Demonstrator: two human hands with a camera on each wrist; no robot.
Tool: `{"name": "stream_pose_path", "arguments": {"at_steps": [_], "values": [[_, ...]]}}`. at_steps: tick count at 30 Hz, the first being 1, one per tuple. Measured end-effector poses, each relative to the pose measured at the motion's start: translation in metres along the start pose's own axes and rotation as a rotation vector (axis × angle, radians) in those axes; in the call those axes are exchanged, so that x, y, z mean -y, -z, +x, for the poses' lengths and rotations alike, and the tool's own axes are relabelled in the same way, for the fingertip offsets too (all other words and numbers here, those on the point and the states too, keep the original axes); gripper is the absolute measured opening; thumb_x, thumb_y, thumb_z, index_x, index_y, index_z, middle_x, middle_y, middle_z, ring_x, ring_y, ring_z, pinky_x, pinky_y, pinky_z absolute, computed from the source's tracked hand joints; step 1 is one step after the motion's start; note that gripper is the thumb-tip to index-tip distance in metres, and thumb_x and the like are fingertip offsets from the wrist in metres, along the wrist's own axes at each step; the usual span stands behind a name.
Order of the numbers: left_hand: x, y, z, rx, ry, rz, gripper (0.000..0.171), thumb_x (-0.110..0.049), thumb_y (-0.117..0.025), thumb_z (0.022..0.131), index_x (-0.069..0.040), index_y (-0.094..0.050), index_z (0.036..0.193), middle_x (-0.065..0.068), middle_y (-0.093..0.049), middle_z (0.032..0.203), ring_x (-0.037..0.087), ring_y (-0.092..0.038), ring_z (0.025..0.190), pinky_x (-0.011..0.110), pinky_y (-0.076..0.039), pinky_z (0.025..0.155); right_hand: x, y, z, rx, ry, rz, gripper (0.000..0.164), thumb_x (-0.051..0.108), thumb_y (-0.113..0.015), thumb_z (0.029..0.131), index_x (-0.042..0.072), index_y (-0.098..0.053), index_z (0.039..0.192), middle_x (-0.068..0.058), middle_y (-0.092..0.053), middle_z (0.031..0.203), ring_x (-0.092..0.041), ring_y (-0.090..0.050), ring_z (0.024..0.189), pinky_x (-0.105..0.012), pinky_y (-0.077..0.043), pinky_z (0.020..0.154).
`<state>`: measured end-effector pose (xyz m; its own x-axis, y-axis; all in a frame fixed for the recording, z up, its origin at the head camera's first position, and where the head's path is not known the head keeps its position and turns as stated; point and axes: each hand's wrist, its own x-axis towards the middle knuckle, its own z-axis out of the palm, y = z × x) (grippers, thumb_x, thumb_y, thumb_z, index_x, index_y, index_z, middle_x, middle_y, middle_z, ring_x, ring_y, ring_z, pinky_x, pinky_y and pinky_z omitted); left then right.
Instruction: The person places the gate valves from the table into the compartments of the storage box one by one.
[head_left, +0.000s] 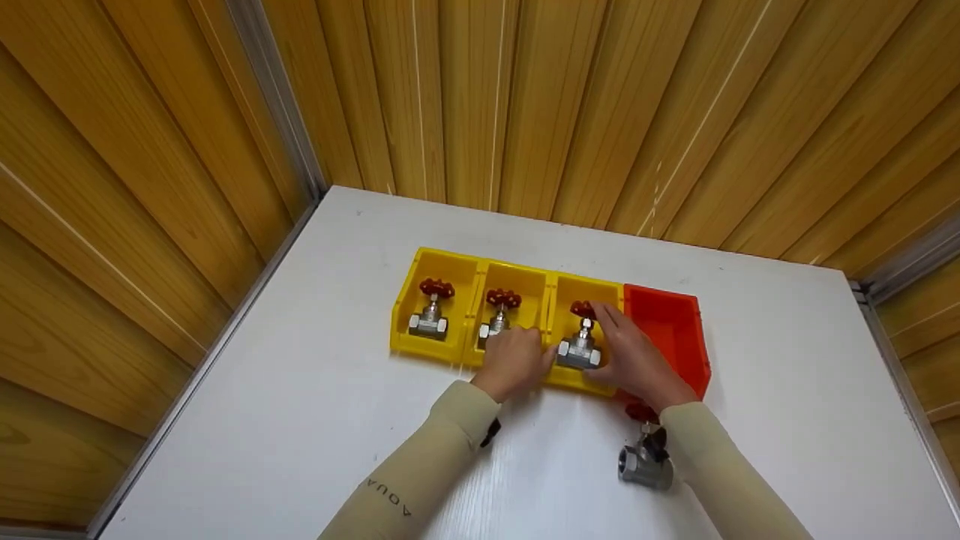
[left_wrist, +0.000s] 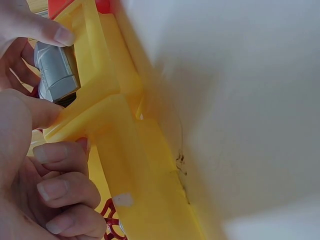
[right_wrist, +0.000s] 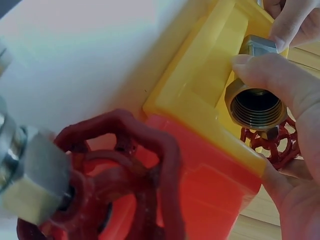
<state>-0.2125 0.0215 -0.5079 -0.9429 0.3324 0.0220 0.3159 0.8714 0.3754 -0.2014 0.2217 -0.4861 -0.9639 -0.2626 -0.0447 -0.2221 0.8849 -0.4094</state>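
A gate valve [head_left: 579, 351] with a red handwheel sits in the third yellow bin [head_left: 611, 294]. My right hand [head_left: 637, 364] holds it, thumb on the steel body and fingers around the handwheel. Over the wall between the second and third bins is my left hand [head_left: 516, 361], its fingers [left_wrist: 67, 187] curled on the second bin's side. The left thumb lies across the wall, close to the valve's hexagonal end. Partly hidden by the left hand, another valve [head_left: 495, 327] occupies the second bin. The first bin contains a similar valve [head_left: 430, 319].
An orange-red bin [head_left: 667, 324] adjoins the yellow row on the right. Another red-wheeled valve [head_left: 645, 461] lies on the white table [head_left: 315, 390] beside the right forearm. Wood-patterned panels [head_left: 525, 105] rise behind and at the sides.
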Motion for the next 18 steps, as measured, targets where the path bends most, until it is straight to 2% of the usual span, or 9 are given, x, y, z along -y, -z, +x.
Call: {"name": "stream_pose_path", "arguments": {"at_steps": [18], "values": [[-0.0002, 0.0013, -0.0001, 0.01, 0.007, -0.017, 0.047, -0.05, -0.052, 0.095, -0.017, -0.047, 0.062, -0.003, -0.039, 0.052, 0.011, -0.038, 0.046, 0.025, -0.029, 0.041, -0.0027, 0.0059, 0.0094, 0.033, 0.013, 0.01, 0.108, 0.024, -0.088, 0.069, 0.016, -0.021, 0.154, -0.009, -0.028, 0.157, -0.035, -0.034, 0.141, -0.047, -0.046, 0.099]]}}
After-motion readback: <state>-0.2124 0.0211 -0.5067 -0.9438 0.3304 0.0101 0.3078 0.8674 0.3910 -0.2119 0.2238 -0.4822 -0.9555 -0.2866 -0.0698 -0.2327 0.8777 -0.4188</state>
